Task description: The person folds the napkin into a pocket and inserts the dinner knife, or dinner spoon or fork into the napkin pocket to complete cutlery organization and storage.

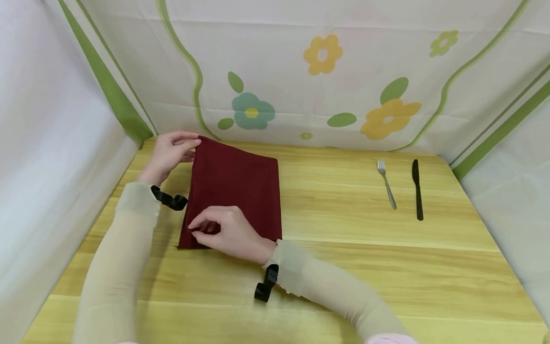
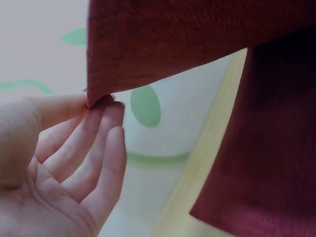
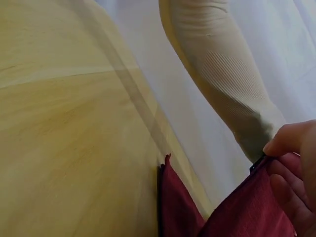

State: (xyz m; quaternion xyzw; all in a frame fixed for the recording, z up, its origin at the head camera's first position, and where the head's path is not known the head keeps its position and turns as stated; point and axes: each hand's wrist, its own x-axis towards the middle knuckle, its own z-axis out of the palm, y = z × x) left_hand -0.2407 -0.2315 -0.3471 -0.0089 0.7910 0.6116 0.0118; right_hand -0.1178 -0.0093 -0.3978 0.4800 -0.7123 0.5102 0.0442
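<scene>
A dark red cloth napkin (image 1: pixel 240 181) lies folded over on the wooden table, its left side lifted. At its far left corner, my left hand (image 1: pixel 172 150) pinches the fabric between thumb and fingertips; in the left wrist view the upper layer (image 2: pixel 163 44) hangs from that pinch, apart from a lower layer (image 2: pixel 266 148). My right hand (image 1: pixel 229 231) reaches across the near part of the napkin. In the right wrist view its thumb and fingers grip the upper layer's edge (image 3: pixel 247 197), while a lower corner (image 3: pixel 173 187) rests nearer the tabletop.
On the right of the wooden table (image 1: pixel 326 286) lie a fork (image 1: pixel 386 184) and, beside it, a dark-handled knife (image 1: pixel 417 191). White curtain walls with printed flowers (image 1: pixel 301 86) close off the back and both sides. Each wrist wears a black camera strap.
</scene>
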